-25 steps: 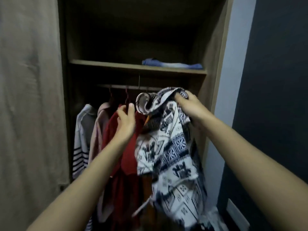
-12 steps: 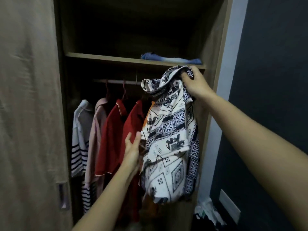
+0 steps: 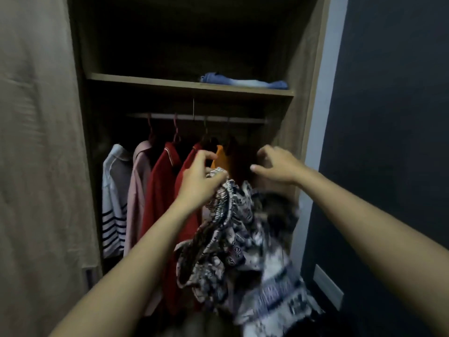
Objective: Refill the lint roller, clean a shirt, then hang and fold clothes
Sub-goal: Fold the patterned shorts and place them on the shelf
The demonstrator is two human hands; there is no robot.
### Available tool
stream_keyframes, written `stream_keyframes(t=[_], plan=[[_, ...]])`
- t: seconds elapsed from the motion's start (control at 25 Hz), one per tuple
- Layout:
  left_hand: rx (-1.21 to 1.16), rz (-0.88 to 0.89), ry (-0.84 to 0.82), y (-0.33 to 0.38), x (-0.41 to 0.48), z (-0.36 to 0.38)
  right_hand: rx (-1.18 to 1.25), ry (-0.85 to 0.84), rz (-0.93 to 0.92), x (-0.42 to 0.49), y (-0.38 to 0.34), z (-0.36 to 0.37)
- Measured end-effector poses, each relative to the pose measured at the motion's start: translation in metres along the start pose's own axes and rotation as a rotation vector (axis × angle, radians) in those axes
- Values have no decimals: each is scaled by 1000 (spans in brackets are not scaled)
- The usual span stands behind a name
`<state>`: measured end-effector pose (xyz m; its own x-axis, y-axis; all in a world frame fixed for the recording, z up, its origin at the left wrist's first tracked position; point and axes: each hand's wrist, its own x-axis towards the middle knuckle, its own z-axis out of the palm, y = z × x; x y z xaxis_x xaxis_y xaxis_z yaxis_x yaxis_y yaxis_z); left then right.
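Shirt of white cloth with a navy geometric print (image 3: pixel 233 239) dangles bunched before the wardrobe's lower right, under the metal hanging rail (image 3: pixel 194 117). Only the left hand (image 3: pixel 199 183) grips it, at its top edge, while the right hand (image 3: pixel 277 166) hovers just beside with fingers loosely curled on nothing that shows. With one small grip bearing the whole blurred garment, it could slip to the floor, or snag the red collared shirts (image 3: pixel 160 203) hanging behind it; no hanger for it is visible.
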<state>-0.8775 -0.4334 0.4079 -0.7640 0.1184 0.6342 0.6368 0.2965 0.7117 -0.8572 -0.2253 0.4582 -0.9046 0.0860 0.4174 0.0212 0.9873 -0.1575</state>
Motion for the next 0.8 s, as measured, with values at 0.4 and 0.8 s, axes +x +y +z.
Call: stream_keyframes(t=[0.4,0.8], plan=[[59,-68,-5,19,6,26,951,-492,44,-105,-16,103],[-241,-464,-32,-55,8,-69,641,-441,-28,-72,23,103]])
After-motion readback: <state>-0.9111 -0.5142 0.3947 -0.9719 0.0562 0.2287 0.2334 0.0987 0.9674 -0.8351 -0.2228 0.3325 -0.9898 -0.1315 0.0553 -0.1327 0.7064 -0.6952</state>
